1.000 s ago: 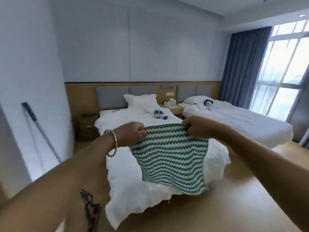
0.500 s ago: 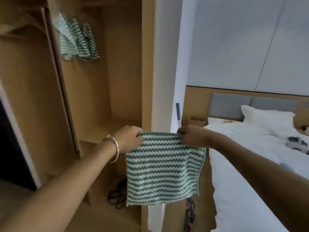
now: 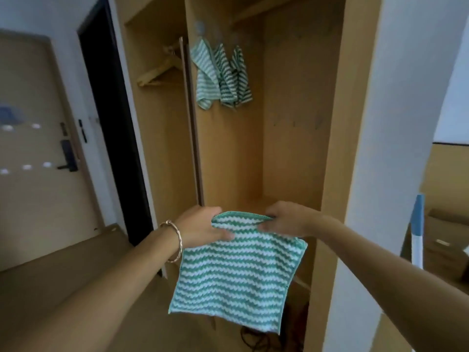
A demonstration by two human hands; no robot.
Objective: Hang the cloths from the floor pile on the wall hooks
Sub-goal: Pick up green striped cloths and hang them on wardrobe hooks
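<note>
Head view, the only one. Person stands facing an open wooden wardrobe (image 3: 286, 153), both arms out.

- Cloth (image 3: 236, 275): green and white zigzag stripes, held up in the air in front of the wardrobe opening, low in the frame, hanging flat by its top edge. It touches nothing but the hands.
- Left hand (image 3: 203, 228): fingers (image 3: 223, 236) curled over the top left corner, thumb pressed on the front face. Bracelet (image 3: 175, 241) on that wrist.
- Right hand (image 3: 286, 219): fingers (image 3: 266, 226) pinching the top edge near the right corner.
- Three hung cloths (image 3: 220, 74) of the same pattern bunch together high on the wardrobe's back panel. The hooks (image 3: 200, 27) above them are blurred; I cannot tell whether one is free.
- Wooden hangers (image 3: 160, 69) on the rail to the left, a room door (image 3: 38, 148) further left, a dark cable (image 3: 256, 339) on the wardrobe floor.
- Floor pile is not in view.

Judgement: this is the carry-to-hook step, the cloth gripped and spread but not yet raised. Next move calls for lifting it well up to hook height, gathering a corner or edge in one hand, and finding a free hook beside the three already taken
</note>
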